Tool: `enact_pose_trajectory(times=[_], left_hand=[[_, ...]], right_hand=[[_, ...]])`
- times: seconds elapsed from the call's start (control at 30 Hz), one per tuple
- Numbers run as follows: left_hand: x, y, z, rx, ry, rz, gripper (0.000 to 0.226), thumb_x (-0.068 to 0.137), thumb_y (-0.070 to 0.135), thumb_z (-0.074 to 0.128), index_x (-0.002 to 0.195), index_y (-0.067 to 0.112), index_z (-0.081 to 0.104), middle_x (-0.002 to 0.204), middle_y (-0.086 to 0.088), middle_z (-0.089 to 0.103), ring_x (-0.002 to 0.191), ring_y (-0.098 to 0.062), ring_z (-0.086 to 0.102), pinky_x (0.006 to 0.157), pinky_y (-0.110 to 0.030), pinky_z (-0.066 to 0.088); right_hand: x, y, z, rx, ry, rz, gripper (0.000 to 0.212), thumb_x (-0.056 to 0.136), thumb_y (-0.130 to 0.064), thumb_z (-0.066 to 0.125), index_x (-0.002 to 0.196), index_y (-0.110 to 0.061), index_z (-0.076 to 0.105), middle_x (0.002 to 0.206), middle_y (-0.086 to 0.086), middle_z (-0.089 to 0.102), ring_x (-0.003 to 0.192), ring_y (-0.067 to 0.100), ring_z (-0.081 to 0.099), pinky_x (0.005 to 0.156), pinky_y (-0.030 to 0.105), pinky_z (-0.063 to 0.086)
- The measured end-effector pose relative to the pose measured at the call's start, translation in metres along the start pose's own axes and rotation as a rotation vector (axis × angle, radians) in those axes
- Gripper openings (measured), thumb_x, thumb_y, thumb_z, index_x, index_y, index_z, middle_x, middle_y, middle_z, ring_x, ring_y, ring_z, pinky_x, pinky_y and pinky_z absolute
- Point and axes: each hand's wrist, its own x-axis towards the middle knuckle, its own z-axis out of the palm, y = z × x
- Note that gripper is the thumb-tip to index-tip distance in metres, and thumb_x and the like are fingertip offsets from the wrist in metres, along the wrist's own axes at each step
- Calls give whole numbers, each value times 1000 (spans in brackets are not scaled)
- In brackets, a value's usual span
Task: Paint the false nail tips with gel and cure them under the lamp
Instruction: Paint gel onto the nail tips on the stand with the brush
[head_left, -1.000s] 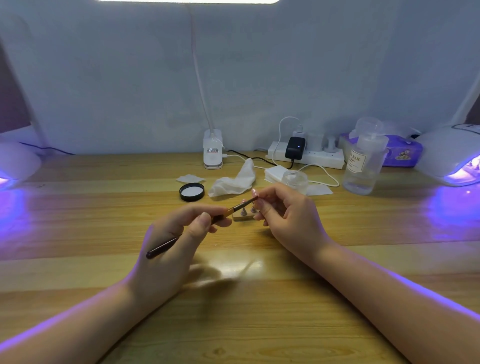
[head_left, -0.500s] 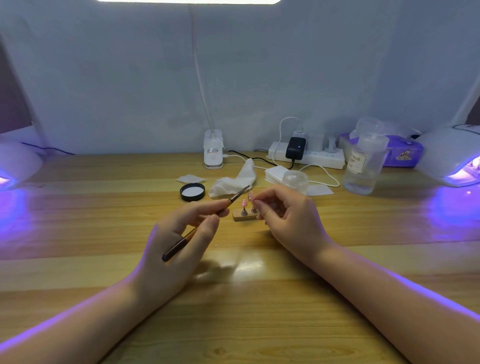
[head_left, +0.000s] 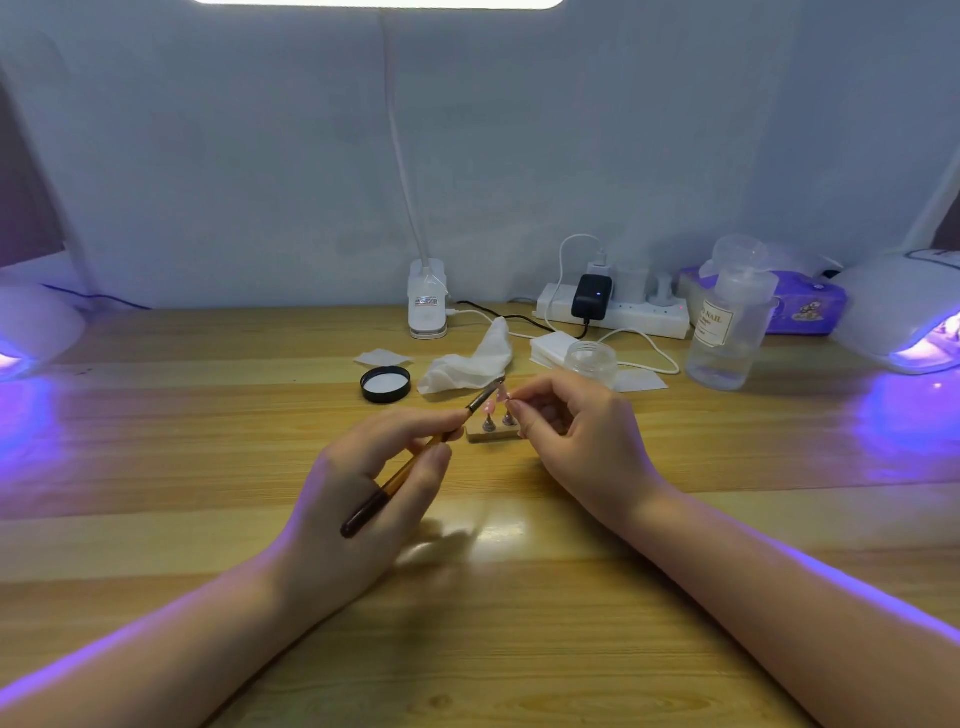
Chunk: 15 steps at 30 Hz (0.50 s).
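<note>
The left hand (head_left: 358, 499) holds a gel brush (head_left: 415, 462) — thumb and forefinger curl round the amber part of its handle, and the dark butt end sticks out below the palm toward the camera. The brush slants up and to the right, and its bristle end sits right at a pale pink nail tip (head_left: 502, 396); whether the bristles actually touch it is too fine to tell.

The right hand (head_left: 582, 441) is curled, its thumb and forefinger pinched close together just to the right of that nail tip, at the top of the right-hand peg. The fingers (head_left: 522, 413) appear to hold the tip or its peg, though the exact contact is too small to make out. The pegs stand upright in a small pale holder block (head_left: 492, 434) that rests on the wooden desk (head_left: 519, 649), between the two hands.

Behind the hands lie a black jar lid (head_left: 386, 384), a crumpled white wipe (head_left: 467, 364), a flat cotton pad (head_left: 382, 357) and a clear open jar (head_left: 592, 361). Farther back stand a clip-on desk light (head_left: 427, 306), a white power strip (head_left: 613, 310) with a black adapter plugged in, and a clear pump bottle (head_left: 727, 332). A curing lamp (head_left: 904, 319) glows violet at the right edge — another (head_left: 36, 330) glows at the left edge, and both are well apart from the holder block.
</note>
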Motion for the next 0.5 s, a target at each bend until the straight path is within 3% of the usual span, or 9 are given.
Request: enact_pose_trajectory(times=[0.17, 0.4, 0.5], left_hand=[[-2, 1, -2, -39, -33, -31, 29, 89, 27, 51, 105, 11, 69, 99, -1, 71, 99, -15, 66, 88, -32, 50], [0, 1, -1, -8, 6, -29, 24, 92, 17, 58, 113, 10, 68, 104, 1, 71, 100, -15, 66, 89, -30, 50], [-1, 1, -1, -4, -34, -28, 25, 92, 23, 57, 111, 11, 69, 102, 2, 72, 100, -13, 66, 89, -30, 50]], right_hand=[[0, 2, 1, 18, 17, 29, 7, 87, -4, 67, 93, -4, 71, 76, 2, 68, 67, 6, 61, 62, 15, 48], [1, 3, 1, 4, 14, 32, 8, 87, -5, 68, 94, -4, 71, 78, 4, 69, 70, 11, 64, 64, 23, 52], [0, 4, 1, -9, 5, 36, 6, 87, -5, 67, 93, -6, 70, 76, -1, 67, 70, 8, 63, 62, 18, 50]])
